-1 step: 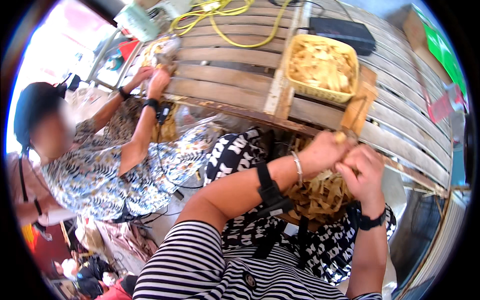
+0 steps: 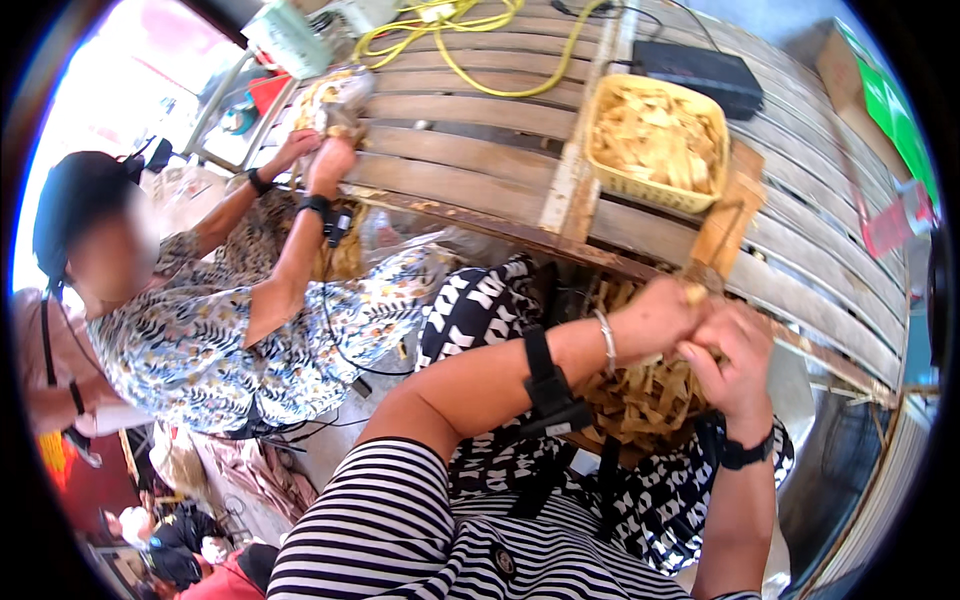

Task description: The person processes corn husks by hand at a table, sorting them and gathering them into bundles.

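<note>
poking from gripping left fingers (image 2: 685, 314) is a pale piece (image 2: 695, 294); right fingers (image 2: 738, 325) curl, hold unclear

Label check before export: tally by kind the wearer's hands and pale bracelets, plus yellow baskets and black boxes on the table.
Left hand, right hand: 2
Pale bracelet: 1
Yellow basket: 1
Black box: 1
Total: 5

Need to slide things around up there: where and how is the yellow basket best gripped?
Probably by its left and right rims, from the near side, kept level: the yellow basket sits open-topped and full of strips, so tilting could spill them. The black box crowds its far right corner; grip nearer there.
</note>
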Motion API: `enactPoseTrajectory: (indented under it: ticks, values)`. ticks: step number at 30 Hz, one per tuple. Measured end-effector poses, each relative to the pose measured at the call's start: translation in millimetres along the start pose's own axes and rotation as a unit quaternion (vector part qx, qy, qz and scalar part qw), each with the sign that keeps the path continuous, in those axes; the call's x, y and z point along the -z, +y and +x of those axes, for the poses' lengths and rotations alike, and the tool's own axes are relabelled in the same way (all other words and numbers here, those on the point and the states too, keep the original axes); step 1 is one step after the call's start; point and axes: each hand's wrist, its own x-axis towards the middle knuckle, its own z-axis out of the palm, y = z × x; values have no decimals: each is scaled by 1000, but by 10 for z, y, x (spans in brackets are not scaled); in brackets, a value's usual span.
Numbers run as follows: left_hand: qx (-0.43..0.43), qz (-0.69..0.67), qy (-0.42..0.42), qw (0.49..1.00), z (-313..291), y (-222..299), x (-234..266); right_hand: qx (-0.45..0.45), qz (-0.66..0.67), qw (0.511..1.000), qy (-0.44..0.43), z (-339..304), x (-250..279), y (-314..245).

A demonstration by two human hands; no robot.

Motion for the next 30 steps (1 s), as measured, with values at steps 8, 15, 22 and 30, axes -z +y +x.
enactPoseTrajectory:
  ticks: [8, 15, 22, 30]
  values:
    - [6, 13, -415, 910, -255, 297, 29, -285, 181, 937, 93, -241, 157, 124]
    - [-438, 462, -54, 769, -78, 161, 271, -591, 401, 699, -23, -252, 11, 153]
    - [-564, 427, 1, 707, 58, 120, 242, -526, 612, 591, -16, -567, -283, 239]
    - [-336, 337, 82, 876, 116, 63, 165, -347, 332, 859, 176, -229, -153, 197]
